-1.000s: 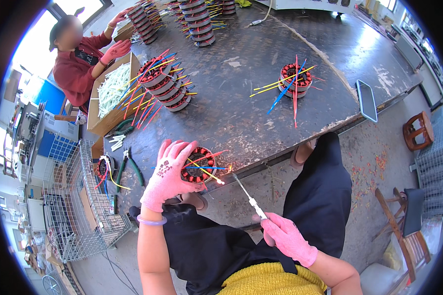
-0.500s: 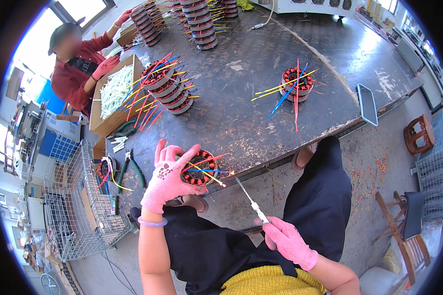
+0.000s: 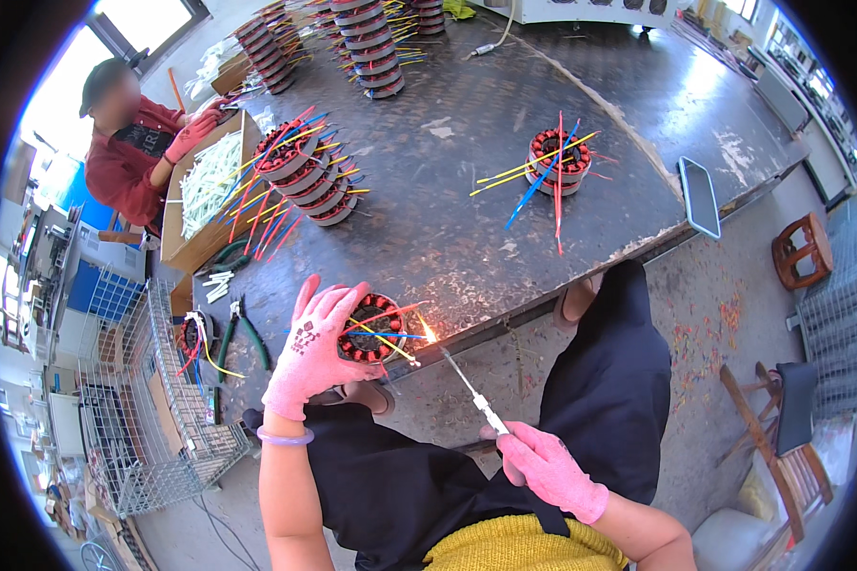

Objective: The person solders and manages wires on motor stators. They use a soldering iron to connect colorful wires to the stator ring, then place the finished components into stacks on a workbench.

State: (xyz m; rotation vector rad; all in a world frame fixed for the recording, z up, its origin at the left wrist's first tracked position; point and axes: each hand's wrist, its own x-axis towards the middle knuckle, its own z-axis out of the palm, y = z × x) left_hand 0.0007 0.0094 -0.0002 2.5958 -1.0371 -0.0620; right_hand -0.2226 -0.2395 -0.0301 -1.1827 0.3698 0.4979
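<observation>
Near the table's front edge, my left hand [image 3: 311, 344] in a pink glove grips a round motor stator [image 3: 397, 321], its fingers wrapped round the left side. Red windings line the stator's ring. Red, yellow and blue wires [image 3: 387, 335] stick out to the right across it. A thin torch [image 3: 487, 411] with a white handle and a slim metal nozzle is in my closed right hand [image 3: 551, 468], also gloved in pink. An orange flame [image 3: 428, 330] burns at the nozzle's tip, close to the blue wire's end; I cannot tell whether it touches.
Stacked stators [image 3: 317, 181] with coloured wires stand behind, and another small stack [image 3: 558, 162] sits right. Green-handled pliers [image 3: 248, 335] lie left. A phone [image 3: 699, 197] rests at the table edge. A co-worker [image 3: 129, 143] is by a box of white tubes [image 3: 173, 233]. A wire cart [image 3: 152, 409] stands left.
The flame at the torch tip has grown larger, and the torch has moved slightly left. The stator stays in my left hand. The co-worker's raised hand has come down toward the box.
</observation>
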